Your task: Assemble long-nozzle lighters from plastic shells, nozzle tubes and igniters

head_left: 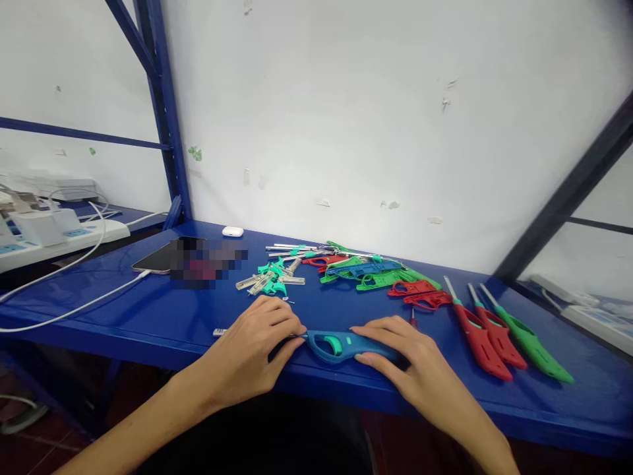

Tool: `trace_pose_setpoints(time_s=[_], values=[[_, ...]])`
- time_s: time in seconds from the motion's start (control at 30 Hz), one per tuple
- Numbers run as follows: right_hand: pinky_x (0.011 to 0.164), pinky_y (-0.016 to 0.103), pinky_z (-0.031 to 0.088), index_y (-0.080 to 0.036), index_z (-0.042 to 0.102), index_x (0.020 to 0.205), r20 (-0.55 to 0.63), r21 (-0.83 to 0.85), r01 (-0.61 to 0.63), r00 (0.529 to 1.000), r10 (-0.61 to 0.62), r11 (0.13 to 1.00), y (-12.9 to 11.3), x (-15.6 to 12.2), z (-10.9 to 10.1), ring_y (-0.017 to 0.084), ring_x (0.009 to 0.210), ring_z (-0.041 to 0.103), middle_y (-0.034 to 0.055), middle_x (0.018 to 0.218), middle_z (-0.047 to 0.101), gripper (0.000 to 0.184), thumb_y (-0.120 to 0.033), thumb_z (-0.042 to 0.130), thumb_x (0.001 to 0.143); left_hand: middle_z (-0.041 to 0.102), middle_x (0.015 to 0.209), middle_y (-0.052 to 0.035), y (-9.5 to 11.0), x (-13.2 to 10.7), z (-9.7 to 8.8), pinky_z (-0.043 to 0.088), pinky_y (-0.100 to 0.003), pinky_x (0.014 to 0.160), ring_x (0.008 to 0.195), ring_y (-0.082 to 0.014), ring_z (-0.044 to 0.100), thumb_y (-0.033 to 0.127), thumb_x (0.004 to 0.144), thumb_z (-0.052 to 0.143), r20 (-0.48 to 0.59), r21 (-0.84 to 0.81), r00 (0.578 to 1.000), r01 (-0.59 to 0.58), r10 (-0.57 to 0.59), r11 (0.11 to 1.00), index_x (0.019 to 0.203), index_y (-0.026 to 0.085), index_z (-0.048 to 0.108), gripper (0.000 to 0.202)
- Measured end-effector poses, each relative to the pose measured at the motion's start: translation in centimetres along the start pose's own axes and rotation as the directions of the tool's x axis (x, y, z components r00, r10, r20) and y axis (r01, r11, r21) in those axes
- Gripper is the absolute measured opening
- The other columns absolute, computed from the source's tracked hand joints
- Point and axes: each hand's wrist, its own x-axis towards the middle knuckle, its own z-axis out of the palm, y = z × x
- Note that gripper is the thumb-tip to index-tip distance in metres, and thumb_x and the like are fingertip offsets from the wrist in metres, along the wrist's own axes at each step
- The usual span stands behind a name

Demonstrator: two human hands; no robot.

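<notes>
A blue utility lighter (353,342) with a teal trigger (335,344) lies level at the table's front edge. My left hand (262,340) pinches it at the neck, where the metal tube meets the body. Beyond that hand the slotted tip (220,332) of the tube pokes out to the left. My right hand (408,349) is closed around the rear of the body, thumb in front and fingers behind. Behind my hands lie clear fuel tanks with teal parts (271,280), metal tubes (291,249), and green shell halves (380,280) among blue and red ones.
To the right rest two red lighters (479,343) and a green lighter (534,343). A small red-handled tool (413,320) is near my right hand. At left are a phone (155,258) on a white cable (99,307), a white earbud case (232,231) and a power strip (99,232).
</notes>
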Motion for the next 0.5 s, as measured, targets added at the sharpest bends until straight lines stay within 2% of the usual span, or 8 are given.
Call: trace_pose_setpoints(time_s=[0.17,0.3,0.5], values=[[0.114,0.051,0.043,-0.038,0.071,0.133,-0.008,0.011,0.009,1.000,-0.008,1.000,-0.13,-0.12,-0.09,0.026,0.116,0.065,0.0036,0.128,0.070,0.035,-0.051,0.055,0.106,0.072,0.102,-0.0048,-0.15,-0.05,0.02,0.048,-0.040,0.095,0.098,-0.0219,0.062,0.017,0.105,0.055,-0.009,0.007,1.000,-0.016,0.017,1.000,0.108,0.019,0.070,0.015],[0.106,0.044,0.049,-0.038,0.072,0.132,-0.017,0.015,0.046,0.999,-0.046,0.999,0.06,-0.05,-0.03,0.024,0.111,0.066,0.0018,0.125,0.071,0.033,-0.049,0.054,0.107,0.071,0.104,-0.0052,-0.19,-0.14,0.06,0.048,-0.039,0.095,0.100,-0.0215,0.061,0.016,0.106,0.054,-0.007,-0.002,1.000,-0.030,0.030,1.000,0.109,0.018,0.070,0.017],[0.096,0.045,0.050,-0.040,0.068,0.136,-0.078,-0.121,0.154,0.983,-0.165,0.981,0.41,-0.34,0.25,0.025,0.102,0.067,-0.0003,0.115,0.075,0.032,-0.043,0.052,0.108,0.070,0.102,-0.0038,-0.24,0.10,-0.01,0.047,-0.040,0.096,0.099,-0.0214,0.060,0.017,0.105,0.056,0.023,-0.026,1.000,-0.018,0.019,0.999,0.106,0.020,0.071,0.016]])
